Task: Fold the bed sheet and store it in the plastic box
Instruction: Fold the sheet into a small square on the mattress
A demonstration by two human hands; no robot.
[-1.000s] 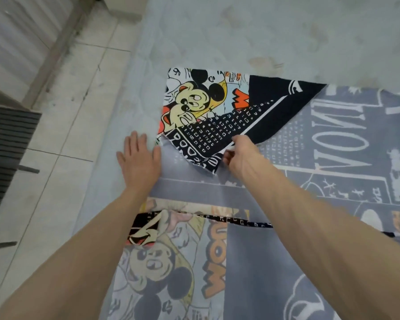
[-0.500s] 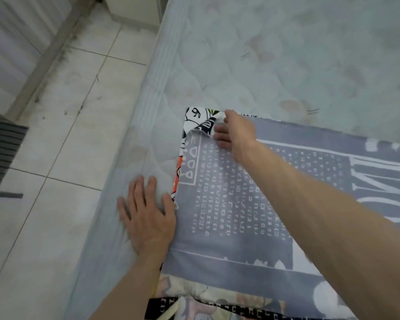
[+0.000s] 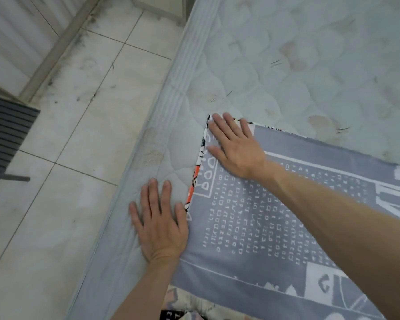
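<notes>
Soft, even light; slight blur, wide-angle bending

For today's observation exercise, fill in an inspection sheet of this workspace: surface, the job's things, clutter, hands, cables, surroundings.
Surface: bare quilted mattress, stained in spots.
Job's things: bed sheet lies folded, grey underside up, its corner near the mattress edge; plastic box not seen.
Clutter: nothing seen.
Hands: right hand presses flat on the sheet's corner; left hand rests flat on the mattress beside the sheet's edge.
Cables: nothing seen.
Surroundings: tiled floor, dark slatted object at left.
</notes>
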